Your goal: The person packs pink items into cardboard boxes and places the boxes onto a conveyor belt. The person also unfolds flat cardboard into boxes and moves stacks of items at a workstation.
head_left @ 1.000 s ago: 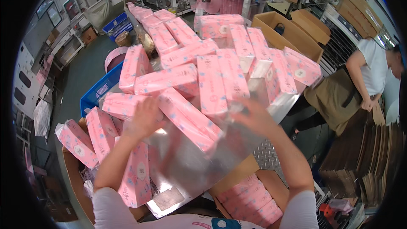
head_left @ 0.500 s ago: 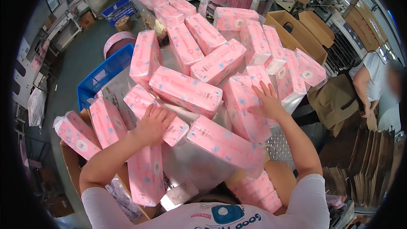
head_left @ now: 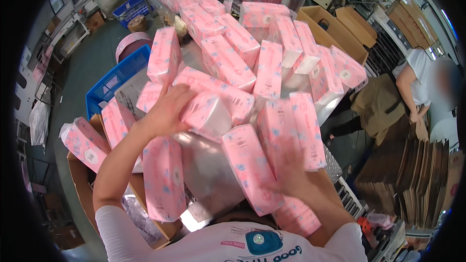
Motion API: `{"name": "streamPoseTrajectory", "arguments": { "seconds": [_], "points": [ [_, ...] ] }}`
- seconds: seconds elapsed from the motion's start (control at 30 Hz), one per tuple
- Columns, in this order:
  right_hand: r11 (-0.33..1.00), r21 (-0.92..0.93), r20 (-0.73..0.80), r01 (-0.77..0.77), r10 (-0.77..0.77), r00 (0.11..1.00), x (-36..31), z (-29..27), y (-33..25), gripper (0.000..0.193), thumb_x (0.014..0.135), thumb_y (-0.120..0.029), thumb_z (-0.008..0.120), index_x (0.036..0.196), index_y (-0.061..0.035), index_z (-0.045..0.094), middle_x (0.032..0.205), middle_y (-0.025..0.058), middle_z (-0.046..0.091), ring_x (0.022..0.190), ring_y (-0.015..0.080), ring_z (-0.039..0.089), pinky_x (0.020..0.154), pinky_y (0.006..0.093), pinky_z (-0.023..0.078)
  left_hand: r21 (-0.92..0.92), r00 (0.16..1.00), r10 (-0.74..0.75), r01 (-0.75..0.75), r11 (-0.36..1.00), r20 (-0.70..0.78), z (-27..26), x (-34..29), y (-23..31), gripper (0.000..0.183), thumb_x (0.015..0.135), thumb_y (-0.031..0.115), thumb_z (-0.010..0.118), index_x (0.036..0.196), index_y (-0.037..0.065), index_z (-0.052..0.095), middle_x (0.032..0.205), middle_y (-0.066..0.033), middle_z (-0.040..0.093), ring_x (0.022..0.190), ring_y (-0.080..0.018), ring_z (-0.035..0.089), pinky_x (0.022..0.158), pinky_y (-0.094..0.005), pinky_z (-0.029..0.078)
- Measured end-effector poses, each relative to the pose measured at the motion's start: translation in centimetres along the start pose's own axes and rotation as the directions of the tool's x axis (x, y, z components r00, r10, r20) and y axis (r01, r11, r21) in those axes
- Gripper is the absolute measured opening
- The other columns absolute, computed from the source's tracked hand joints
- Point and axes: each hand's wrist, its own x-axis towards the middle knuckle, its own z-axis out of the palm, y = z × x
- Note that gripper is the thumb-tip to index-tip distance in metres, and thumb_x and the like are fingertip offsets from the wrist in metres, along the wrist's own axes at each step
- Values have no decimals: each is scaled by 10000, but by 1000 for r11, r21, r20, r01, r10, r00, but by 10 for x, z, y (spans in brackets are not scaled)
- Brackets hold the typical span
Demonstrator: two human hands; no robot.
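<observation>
Pink plastic-wrapped tissue packs with blue floral prints lie heaped on a metal table [head_left: 206,165]. My left hand [head_left: 170,109] is closed over the left end of a tilted tissue pack [head_left: 211,119]. Another pack [head_left: 228,92] lies just behind that one. Blurred by motion, my right hand [head_left: 293,170] is over the packs at the front right, and its fingers cannot be made out. Beside it, one slanted pack [head_left: 250,167] lies to the left and another pack [head_left: 308,128] to the right. An upright-looking pack [head_left: 162,179] is below my left forearm.
An open carton [head_left: 80,170] stands at the left, near a blue crate [head_left: 116,80]. More packs [head_left: 286,216] sit in a box near my body. A second carton [head_left: 335,31] is at the far right. At right, a person [head_left: 412,82] is by stacked flat cardboard [head_left: 405,179].
My left hand moved up and turned its pack. My right hand drew back toward me. Packs at the front right shifted and turned, and a pack near the middle now points more toward me.
</observation>
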Motion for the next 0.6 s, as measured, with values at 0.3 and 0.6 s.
{"name": "streamPoseTrajectory", "arguments": {
  "seconds": [0.3,0.6],
  "points": [
    [996,43,66,-74,71,995,74,27,-18,809,748,-497,649,1391,-111,346,1488,130,217,1379,360,147,1029,659,117,-264,744,-525,454,851,-414,-72,82,47,678,780,344,648,1335,68,372,1063,-191,583,937,-290,598,788,-371,472],
    [512,803,144,-303,327,934,15,24,97,770,767,-289,711,1368,-11,319,1224,169,536,1119,276,531,917,390,454,-108,451,-887,891,441,100,72,-44,122,880,807,493,586,1381,-71,227,1297,-326,361,1125,-434,485,932,-453,420]
  ]
}}
